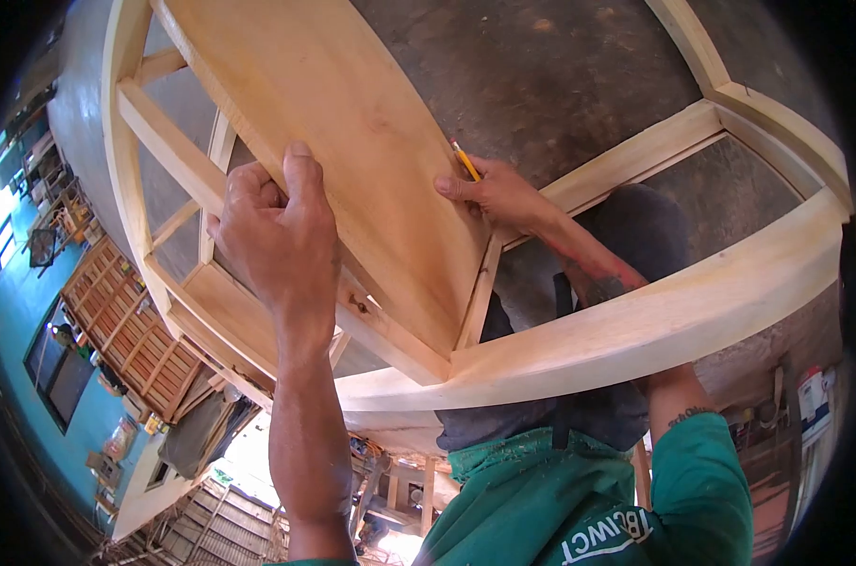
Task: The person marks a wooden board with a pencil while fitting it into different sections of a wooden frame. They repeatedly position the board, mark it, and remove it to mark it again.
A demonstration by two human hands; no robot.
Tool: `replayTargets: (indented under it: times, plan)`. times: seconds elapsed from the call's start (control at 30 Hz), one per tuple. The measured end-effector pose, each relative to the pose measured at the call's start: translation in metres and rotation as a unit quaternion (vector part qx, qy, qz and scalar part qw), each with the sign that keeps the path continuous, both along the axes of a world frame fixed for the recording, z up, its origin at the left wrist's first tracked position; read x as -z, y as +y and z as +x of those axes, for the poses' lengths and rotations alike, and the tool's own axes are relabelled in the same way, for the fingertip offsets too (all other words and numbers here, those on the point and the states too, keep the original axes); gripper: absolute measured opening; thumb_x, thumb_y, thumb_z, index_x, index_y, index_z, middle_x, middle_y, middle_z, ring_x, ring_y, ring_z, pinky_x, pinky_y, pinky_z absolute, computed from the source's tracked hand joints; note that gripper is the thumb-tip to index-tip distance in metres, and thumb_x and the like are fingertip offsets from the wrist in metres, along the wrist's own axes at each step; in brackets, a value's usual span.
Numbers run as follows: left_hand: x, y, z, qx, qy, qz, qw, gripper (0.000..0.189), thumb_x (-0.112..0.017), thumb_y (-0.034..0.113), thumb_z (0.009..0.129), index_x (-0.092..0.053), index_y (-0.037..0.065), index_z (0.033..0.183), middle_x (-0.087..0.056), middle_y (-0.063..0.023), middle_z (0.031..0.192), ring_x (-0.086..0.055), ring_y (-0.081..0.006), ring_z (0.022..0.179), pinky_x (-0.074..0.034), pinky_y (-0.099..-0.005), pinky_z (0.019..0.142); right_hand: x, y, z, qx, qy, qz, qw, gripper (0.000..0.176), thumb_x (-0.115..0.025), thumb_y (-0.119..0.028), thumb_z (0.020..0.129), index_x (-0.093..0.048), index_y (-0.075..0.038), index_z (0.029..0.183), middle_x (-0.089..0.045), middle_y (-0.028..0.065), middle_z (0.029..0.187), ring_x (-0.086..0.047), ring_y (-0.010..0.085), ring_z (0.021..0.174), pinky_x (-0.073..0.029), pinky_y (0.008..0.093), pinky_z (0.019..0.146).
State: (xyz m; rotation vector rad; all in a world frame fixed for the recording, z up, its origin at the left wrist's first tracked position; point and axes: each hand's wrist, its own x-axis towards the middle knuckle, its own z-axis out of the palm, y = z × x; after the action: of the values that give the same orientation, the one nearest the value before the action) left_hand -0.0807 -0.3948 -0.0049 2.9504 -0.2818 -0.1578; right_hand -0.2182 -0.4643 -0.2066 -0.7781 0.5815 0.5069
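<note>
A wide light wooden board [352,123] lies slanted within a pale wooden frame [626,311]. My left hand [282,222] grips the board's left edge, thumb on its face and fingers curled around the edge. At the board's right edge is my right hand [503,193], reaching through the frame opening from below. It holds a yellow pencil [465,161] between thumb and fingers, the eraser end pointing up, with its thumb against the board. The lower end of the board meets the frame's near rail.
The frame's crossbars [635,156] and outer rails surround both arms. Dark grey floor [541,57] shows beyond. At the left are a blue wall [13,321] and a slatted wooden panel [131,330]. Bottles [813,406] stand at the far right.
</note>
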Motion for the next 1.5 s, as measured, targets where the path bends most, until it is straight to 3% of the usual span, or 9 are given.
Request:
replayTargets:
  times: [0.07, 0.13, 0.57, 0.63, 0.7, 0.8, 0.97, 1.03, 1.5]
  plan:
    - [0.000, -0.001, 0.000, -0.011, 0.015, 0.005, 1.000, 0.030, -0.065, 0.032, 0.089, -0.062, 0.003, 0.081, -0.059, 0.0013, 0.056, -0.052, -0.0135, 0.055, -0.012, -0.0545, 0.115, -0.004, 0.001, 0.000, 0.015, -0.003, 0.040, 0.999, 0.063, -0.072, -0.050, 0.085, -0.059, -0.005, 0.127, -0.058, 0.0003, 0.085, -0.051, 0.0082, 0.070, -0.042, 0.0238, 0.062]
    - [0.002, 0.002, 0.000, -0.009, -0.023, 0.025, 0.999, 0.041, -0.071, 0.036, 0.088, -0.057, 0.001, 0.071, -0.052, -0.0006, 0.061, -0.043, -0.0098, 0.059, -0.038, -0.0265, 0.054, -0.010, -0.004, 0.001, -0.005, 0.006, 0.017, 1.000, 0.065, -0.073, -0.050, 0.085, -0.058, -0.005, 0.129, -0.058, 0.0002, 0.085, -0.050, 0.0081, 0.071, -0.042, 0.0238, 0.062]
    - [0.001, 0.004, 0.000, -0.010, -0.010, 0.021, 1.000, 0.039, -0.071, 0.032, 0.088, -0.054, 0.002, 0.069, -0.045, 0.0023, 0.060, -0.038, -0.0086, 0.059, -0.033, -0.0265, 0.052, -0.027, -0.017, 0.008, 0.020, 0.021, 0.060, 0.998, 0.074, -0.076, -0.037, 0.085, -0.043, -0.008, 0.144, -0.062, 0.0093, 0.119, -0.057, 0.0156, 0.102, -0.047, 0.0288, 0.085]
    - [0.000, 0.004, -0.001, -0.002, 0.012, -0.020, 1.000, 0.027, -0.066, 0.029, 0.090, -0.060, 0.005, 0.080, -0.055, 0.0024, 0.054, -0.046, -0.0129, 0.052, -0.014, -0.0544, 0.115, -0.018, -0.010, 0.006, 0.035, 0.017, 0.036, 0.999, 0.084, -0.077, -0.043, 0.082, -0.038, -0.006, 0.147, -0.063, 0.0084, 0.114, -0.056, 0.0141, 0.093, -0.045, 0.0276, 0.074]
    - [-0.002, 0.002, -0.001, -0.004, 0.018, -0.009, 1.000, 0.026, -0.066, 0.028, 0.090, -0.059, 0.005, 0.080, -0.056, 0.0028, 0.054, -0.046, -0.0127, 0.052, -0.014, -0.0543, 0.115, -0.016, -0.012, 0.005, 0.049, 0.015, 0.012, 0.999, 0.095, -0.078, -0.049, 0.079, -0.034, -0.005, 0.151, -0.063, 0.0076, 0.109, -0.054, 0.0126, 0.084, -0.044, 0.0264, 0.064]
    - [-0.002, 0.002, -0.001, 0.004, 0.010, 0.010, 1.000, 0.026, -0.066, 0.028, 0.090, -0.059, 0.005, 0.079, -0.056, 0.0031, 0.053, -0.045, -0.0125, 0.052, -0.014, -0.0540, 0.114, -0.027, -0.022, 0.008, -0.037, 0.053, 0.016, 0.998, 0.078, -0.077, -0.033, 0.084, -0.038, -0.007, 0.148, -0.061, 0.0085, 0.122, -0.057, 0.0163, 0.105, -0.046, 0.0283, 0.088]
    - [-0.001, 0.003, 0.000, 0.009, 0.008, 0.024, 1.000, 0.027, -0.067, 0.028, 0.089, -0.059, 0.005, 0.078, -0.056, 0.0026, 0.054, -0.046, -0.0130, 0.053, -0.016, -0.0544, 0.113, -0.017, -0.010, 0.004, 0.022, 0.001, 0.013, 1.000, 0.098, -0.077, -0.050, 0.079, -0.029, -0.007, 0.153, -0.061, 0.0104, 0.120, -0.055, 0.0145, 0.088, -0.044, 0.0261, 0.067]
    - [0.002, 0.005, 0.000, 0.010, -0.025, -0.003, 1.000, 0.042, -0.073, 0.029, 0.087, -0.050, 0.001, 0.066, -0.039, 0.0011, 0.060, -0.033, -0.0107, 0.060, -0.031, -0.0289, 0.053, -0.009, -0.006, 0.003, 0.019, 0.003, 0.025, 1.000, 0.098, -0.076, -0.052, 0.079, -0.029, -0.007, 0.153, -0.061, 0.0108, 0.121, -0.056, 0.0147, 0.090, -0.045, 0.0258, 0.068]
    - [0.004, 0.001, 0.000, -0.004, -0.011, 0.030, 0.999, 0.042, -0.068, 0.035, 0.091, -0.062, -0.004, 0.076, -0.055, -0.0056, 0.063, -0.047, -0.0127, 0.061, -0.041, -0.0322, 0.057, -0.018, -0.011, 0.003, 0.020, 0.019, 0.030, 0.999, 0.098, -0.079, -0.040, 0.080, -0.024, -0.003, 0.153, -0.050, 0.0205, 0.140, -0.053, 0.0239, 0.122, -0.041, 0.0319, 0.103]
